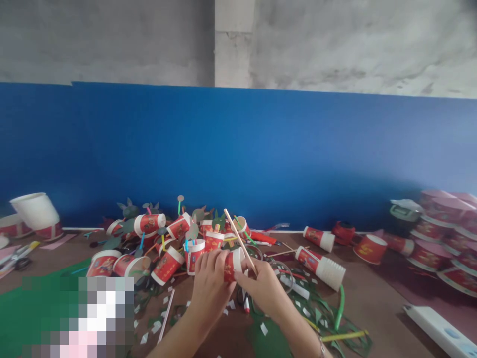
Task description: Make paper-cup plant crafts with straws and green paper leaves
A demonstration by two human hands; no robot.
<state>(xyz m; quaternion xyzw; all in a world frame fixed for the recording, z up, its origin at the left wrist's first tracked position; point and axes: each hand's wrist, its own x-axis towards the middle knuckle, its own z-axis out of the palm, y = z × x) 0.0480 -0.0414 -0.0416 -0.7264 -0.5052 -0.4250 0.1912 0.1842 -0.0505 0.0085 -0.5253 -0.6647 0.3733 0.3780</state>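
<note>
My left hand [213, 278] is wrapped round a red paper cup [231, 266] with a white rim, tilted so that its mouth faces right. A thin wooden chopstick [238, 233] slants up and left from my right hand [263, 283], which is closed on it. The fingers of that hand are at the cup's mouth. Whether the chopstick touches the cup, I cannot tell. Just behind my hands stand a cup with blue straw pieces [195, 256] and another red cup [214, 240].
Several red cups [168, 265] lie heaped behind and left. At right are a cup stack [324, 268], a roll of clear tape [283, 276], green paper scraps [316, 303], a white power strip [443, 330] and piled pink-topped tubs [428, 256]. A blue panel [238, 149] rises behind.
</note>
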